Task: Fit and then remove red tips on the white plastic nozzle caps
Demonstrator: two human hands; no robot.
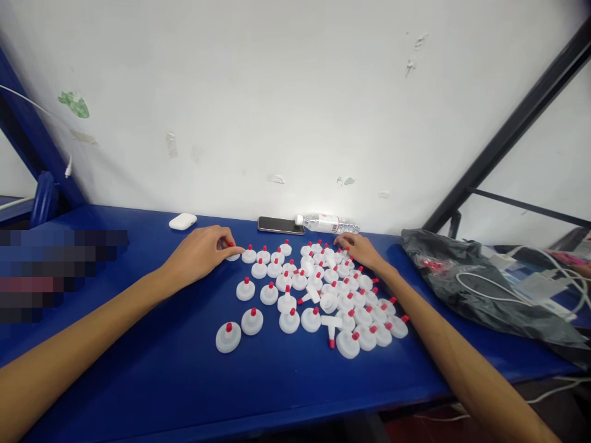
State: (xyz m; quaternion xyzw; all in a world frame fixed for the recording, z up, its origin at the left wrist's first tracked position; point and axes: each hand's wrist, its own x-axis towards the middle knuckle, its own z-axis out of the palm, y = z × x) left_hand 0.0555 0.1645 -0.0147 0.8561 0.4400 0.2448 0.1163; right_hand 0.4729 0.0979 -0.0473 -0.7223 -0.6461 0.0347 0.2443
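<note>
Blue tabletop [184, 369], red-tipped white caps [300, 282]

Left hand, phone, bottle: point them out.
Left hand [203, 251], head view: back of the hand.
Phone [281, 226], head view: middle of its dark face.
Bottle [329, 223], head view: on its label.

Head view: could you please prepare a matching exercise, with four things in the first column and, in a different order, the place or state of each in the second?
Column 1
1. Left hand
2. Earbud case
3. Smartphone
4. Plastic water bottle

Column 2
A. Dark screen facing up, flat on the blue table
B. Lying on its side, transparent, with a white screw top
C. Pinching the red tip of a white cap
D. All white, beyond the left hand

Right pairs: 1-C, 2-D, 3-A, 4-B
</note>
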